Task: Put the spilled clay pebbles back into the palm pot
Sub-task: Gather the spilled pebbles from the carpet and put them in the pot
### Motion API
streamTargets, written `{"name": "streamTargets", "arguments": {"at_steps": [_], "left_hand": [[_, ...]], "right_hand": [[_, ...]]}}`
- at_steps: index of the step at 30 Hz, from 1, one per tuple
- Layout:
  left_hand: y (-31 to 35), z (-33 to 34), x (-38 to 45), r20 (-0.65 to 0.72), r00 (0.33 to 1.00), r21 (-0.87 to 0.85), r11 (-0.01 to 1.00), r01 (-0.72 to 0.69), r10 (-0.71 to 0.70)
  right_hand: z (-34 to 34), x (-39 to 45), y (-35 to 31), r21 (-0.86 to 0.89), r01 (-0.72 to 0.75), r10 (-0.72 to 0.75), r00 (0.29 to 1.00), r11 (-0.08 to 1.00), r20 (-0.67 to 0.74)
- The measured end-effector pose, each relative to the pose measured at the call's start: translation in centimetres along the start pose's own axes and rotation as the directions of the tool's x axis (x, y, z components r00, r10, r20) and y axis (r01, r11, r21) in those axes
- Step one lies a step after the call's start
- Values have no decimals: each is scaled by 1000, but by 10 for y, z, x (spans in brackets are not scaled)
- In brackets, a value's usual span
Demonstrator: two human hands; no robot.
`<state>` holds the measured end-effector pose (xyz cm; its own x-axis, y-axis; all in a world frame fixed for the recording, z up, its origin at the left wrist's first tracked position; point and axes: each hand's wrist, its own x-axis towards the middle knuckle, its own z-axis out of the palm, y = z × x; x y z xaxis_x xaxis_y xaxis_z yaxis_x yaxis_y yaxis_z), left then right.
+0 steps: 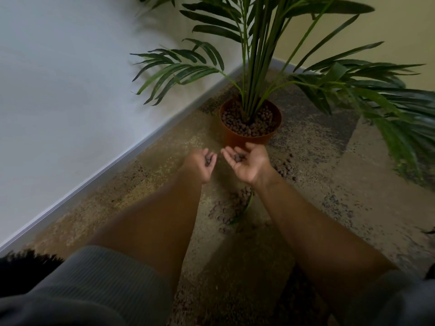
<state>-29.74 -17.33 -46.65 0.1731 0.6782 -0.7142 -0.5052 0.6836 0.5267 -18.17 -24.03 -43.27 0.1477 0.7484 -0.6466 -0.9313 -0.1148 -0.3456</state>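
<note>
Beside pot rim, cupped hands with pebbles.

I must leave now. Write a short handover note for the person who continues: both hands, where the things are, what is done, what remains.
Left hand: cupped around a few brown clay pebbles.
Right hand: palm up, open, small pile of pebbles on it.
Both hands are just in front of the round terracotta-coloured palm pot, not yet over it.
Pot: already filled with pebbles around the stems.
Left: tip both handfuls in, then gather the spilled pebbles on the speckled carpet between the forearms and the cluster right of the right wrist.
</note>
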Motion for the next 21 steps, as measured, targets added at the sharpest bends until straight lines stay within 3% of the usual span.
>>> {"name": "streamTargets", "arguments": {"at_steps": [5,10,15,21], "left_hand": [[20,57,-17,182,980,-77,994,-72,85],[29,88,-32,385,921,-27,999,-45,52],[33,87,-31,469,883,-51,999,11,14],[35,76,-35,447,894,-43,999,-25,42]], "right_hand": [[35,-9,-34,115,141,-148,988,983,52],[52,-15,-51,64,213,-217,974,975,62],[48,-10,-59,101,213,-222,970,972,96],[35,-6,-56,139,199,-214,971,970,107]]}}
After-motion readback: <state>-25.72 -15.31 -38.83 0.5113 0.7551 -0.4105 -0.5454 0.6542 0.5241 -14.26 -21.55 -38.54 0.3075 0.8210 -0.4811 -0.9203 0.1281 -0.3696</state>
